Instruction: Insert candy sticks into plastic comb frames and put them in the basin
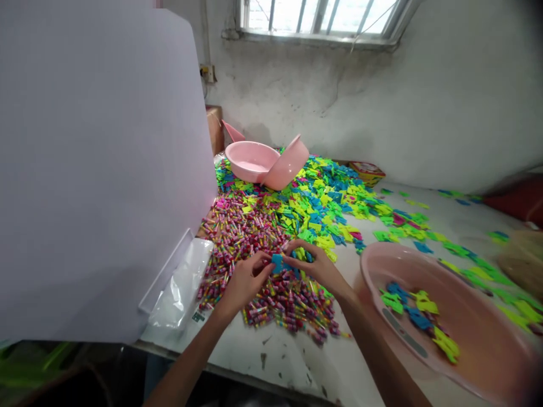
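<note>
**Stained wall [297,96], white bench [271,353]: blue plastic pc [278,263] pinched between L hand [248,282] and R hand [316,265]**

Barred window [322,17] is seen above, cut off by top of frame. Left part of view is blocked by large pale board [97,169]; whatever lies behind it can't be made out. Striped small tubes [254,237] are heaped on bench, and flat blue, green & yellow pcs [318,203] are scattered beyond & to R of them. Pink basin [250,161] and tilted pink basin [288,164] are set at far side of heap. Near pink basin [441,316], cut off at R edge, holds some flat pcs. Clear plastic bag [182,285] is laid beside board. Both hands are held close together over tubes, w/ fingers [299,249] curled narrow. Blue pc is gripped between them & partly hidden, so its full shape can't be told. Whether a tube is also held can't be told.
</note>
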A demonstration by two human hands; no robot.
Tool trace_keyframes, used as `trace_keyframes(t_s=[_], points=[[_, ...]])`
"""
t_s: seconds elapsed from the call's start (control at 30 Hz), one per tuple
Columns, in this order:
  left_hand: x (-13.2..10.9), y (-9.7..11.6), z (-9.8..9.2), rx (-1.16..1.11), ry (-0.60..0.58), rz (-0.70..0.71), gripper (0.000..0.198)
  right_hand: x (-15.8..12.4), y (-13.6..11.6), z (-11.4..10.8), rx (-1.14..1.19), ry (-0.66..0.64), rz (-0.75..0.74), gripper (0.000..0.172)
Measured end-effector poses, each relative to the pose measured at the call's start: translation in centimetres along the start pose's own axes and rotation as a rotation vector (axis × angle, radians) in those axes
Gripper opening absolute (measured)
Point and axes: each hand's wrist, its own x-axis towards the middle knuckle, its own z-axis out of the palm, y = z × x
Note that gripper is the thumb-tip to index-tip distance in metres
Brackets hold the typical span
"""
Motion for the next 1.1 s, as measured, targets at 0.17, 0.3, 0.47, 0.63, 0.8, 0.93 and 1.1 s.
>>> trace_keyframes(t_s=[0.17, 0.3, 0.47, 0.63, 0.8, 0.93, 1.1], points=[[-2.7, 0.7, -3.4, 0.62, 0.202, 0.385, 0.027, -1.6, -1.6, 4.2, 0.54, 0.08, 0.307, 0.035], [-4.7, 0.6, -5.4, 0.954, 0.117, 0.67, 0.038, -2.4, -2.3, 6.6, 0.877, -0.018, 0.559, 0.04], [-5.7, 1.6, -6.0, 0.671, 0.173, 0.457, 0.028, -2.9, -2.8, 7.8, 0.948, -0.081, 0.522, 0.044], [-6.1, 3.0, -4.4, -0.186, 0.41, -0.184, 0.026, -3.2, -3.3, 8.8, 0.704, 0.057, 0.28, 0.044], [-6.7, 4.2, -3.2, -0.727, 0.463, -0.412, 0.036, -3.6, -3.0, 10.3, 0.393, 0.238, 0.042, 0.038], [-7.2, 4.7, -2.2, -1.017, 0.413, -0.562, 0.04, -3.9, -2.3, 10.8, 0.472, 0.238, 0.022, 0.034], [-7.5, 3.7, -2.1, -0.839, 0.283, -0.59, 0.04, -3.7, -2.6, 10.5, 0.479, 0.256, 0.013, 0.013]])
